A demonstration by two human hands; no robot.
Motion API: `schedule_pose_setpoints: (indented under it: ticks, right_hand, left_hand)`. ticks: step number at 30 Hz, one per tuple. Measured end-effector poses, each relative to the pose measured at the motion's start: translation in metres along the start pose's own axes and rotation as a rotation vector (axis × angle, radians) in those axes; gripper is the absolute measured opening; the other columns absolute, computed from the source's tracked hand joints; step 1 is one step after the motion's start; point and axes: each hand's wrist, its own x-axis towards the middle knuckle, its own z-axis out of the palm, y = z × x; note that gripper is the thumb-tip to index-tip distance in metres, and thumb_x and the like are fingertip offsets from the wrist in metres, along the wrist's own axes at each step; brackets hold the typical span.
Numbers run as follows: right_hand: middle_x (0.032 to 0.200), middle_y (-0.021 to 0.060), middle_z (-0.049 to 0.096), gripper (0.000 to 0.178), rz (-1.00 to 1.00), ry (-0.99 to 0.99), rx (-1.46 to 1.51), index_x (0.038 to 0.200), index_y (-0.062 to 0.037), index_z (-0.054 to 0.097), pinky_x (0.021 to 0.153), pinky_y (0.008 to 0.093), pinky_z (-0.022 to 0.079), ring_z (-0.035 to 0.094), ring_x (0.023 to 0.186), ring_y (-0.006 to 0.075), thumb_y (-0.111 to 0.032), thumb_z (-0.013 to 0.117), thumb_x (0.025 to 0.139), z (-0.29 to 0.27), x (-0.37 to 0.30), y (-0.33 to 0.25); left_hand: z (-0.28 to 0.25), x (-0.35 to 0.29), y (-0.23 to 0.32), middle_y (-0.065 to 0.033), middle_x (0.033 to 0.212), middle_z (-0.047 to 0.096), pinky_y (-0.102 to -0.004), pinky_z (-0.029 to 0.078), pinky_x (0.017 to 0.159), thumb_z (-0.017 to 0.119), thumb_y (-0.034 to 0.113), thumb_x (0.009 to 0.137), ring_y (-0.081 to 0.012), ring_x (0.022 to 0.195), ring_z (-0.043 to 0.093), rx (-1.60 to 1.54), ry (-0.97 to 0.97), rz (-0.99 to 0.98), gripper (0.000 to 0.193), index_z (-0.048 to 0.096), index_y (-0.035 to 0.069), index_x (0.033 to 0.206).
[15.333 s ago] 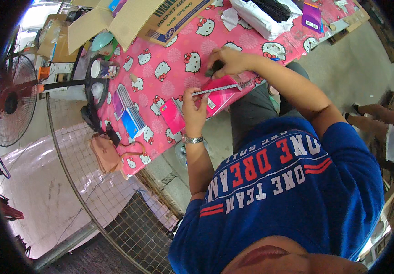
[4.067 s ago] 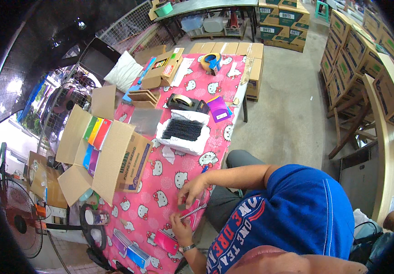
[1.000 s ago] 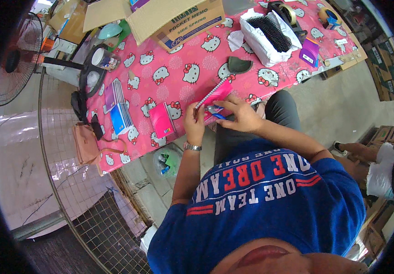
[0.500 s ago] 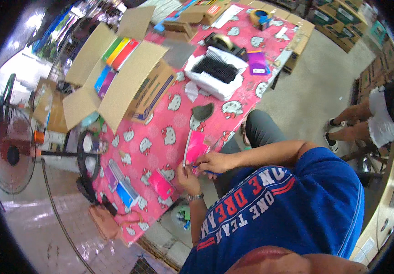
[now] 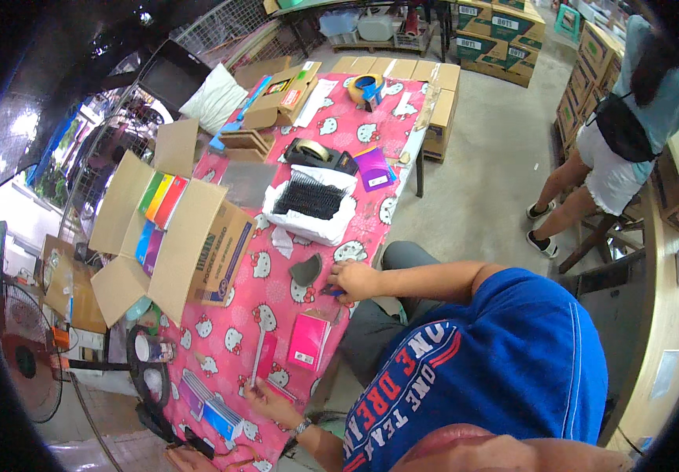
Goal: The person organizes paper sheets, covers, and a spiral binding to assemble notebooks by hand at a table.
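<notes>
My left hand (image 5: 274, 405) is closed by the near edge of the table, its fingertips on the lower end of a narrow white strip (image 5: 259, 350). Pink pieces lie beside the strip and partly under that hand. A bright pink memo pad (image 5: 308, 341) rests flat between my two hands, touched by neither. Farther along the table edge, my right hand (image 5: 354, 281) is closed around a slim dark-blue tool (image 5: 334, 292), mostly hidden by the fingers. Just left of it sits a dark grey curved piece (image 5: 306, 270).
An open carton (image 5: 221, 256) holds colourful pads. Near it are a white tray (image 5: 320, 228) of black wire-like pieces, a tape dispenser (image 5: 320, 155), purple pads (image 5: 374, 167) and a purple-blue stack (image 5: 217, 413). A fan (image 5: 25, 358) stands left; a person (image 5: 603, 157) stands right.
My view has shifted. My left hand and the white strip have moved left, away from the pink memo pad. My right hand has moved farther off, toward the grey piece, keeping the blue tool.
</notes>
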Motion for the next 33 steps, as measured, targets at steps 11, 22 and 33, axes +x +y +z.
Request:
schedule_pose_setpoints:
  ticks: [11, 22, 33]
  right_hand:
    - [0.109, 0.0109, 0.053, 0.046, -0.113, 0.172, -0.14, 0.107, -0.0107, 0.065, 0.091, 0.0432, 0.04, 0.05, 0.108, 0.0291, -0.036, 0.069, 0.07, 0.024, -0.008, 0.006]
    - [0.116, 0.0117, 0.05, 0.049, -0.106, 0.137, -0.05, 0.113, -0.014, 0.062, 0.095, 0.0466, 0.037, 0.046, 0.114, 0.0309, -0.035, 0.069, 0.069, 0.022, -0.005, 0.01]
    - [0.113, 0.0115, 0.05, 0.051, -0.124, 0.153, -0.023, 0.115, -0.0148, 0.06, 0.092, 0.0475, 0.037, 0.046, 0.111, 0.0301, -0.035, 0.069, 0.069, 0.03, -0.004, 0.015]
  left_hand:
    - [-0.042, 0.043, -0.02, -0.0205, 0.092, 0.064, -0.0489, 0.04, 0.08, 0.046, 0.017, 0.09, -0.0403, 0.087, 0.055, 0.845, -0.153, 0.093, 0.025, 0.061, 0.0, 0.1]
    - [-0.016, 0.041, -0.119, -0.0176, 0.12, 0.061, -0.0525, 0.039, 0.093, 0.047, 0.024, 0.093, -0.0353, 0.117, 0.053, 0.939, -0.307, -0.074, 0.036, 0.061, 0.002, 0.118]
    - [-0.012, 0.001, -0.126, -0.0235, 0.127, 0.054, -0.0551, 0.04, 0.091, 0.05, 0.048, 0.091, -0.041, 0.118, 0.05, 1.164, -0.122, -0.272, 0.053, 0.054, 0.011, 0.129]
